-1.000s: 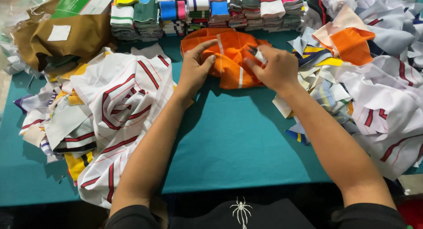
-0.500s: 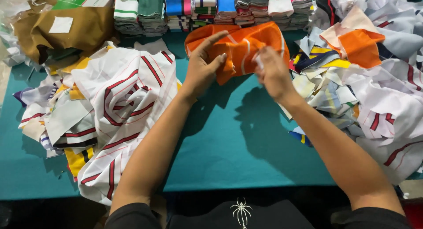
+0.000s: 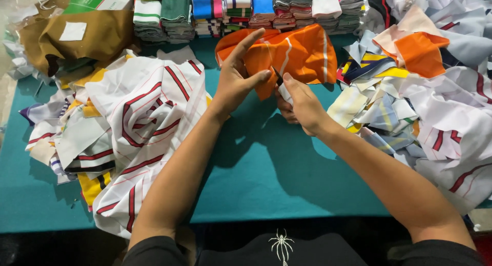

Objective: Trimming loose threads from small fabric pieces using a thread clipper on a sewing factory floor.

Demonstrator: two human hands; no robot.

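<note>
Head view: both hands up over the teal table (image 3: 266,184), working an orange fabric piece (image 3: 300,53) with white stripes. Left hand (image 3: 237,81) pinches its lower edge between thumb and fingers, index raised. Right hand (image 3: 302,104) is closed around a small white-handled cutting tool (image 3: 283,89), dark tip aimed up-left at that edge. Best kept taut, I'd say, the tip clear of the thumb. Cloth's long axis runs left to right, stripes slanting.
</note>
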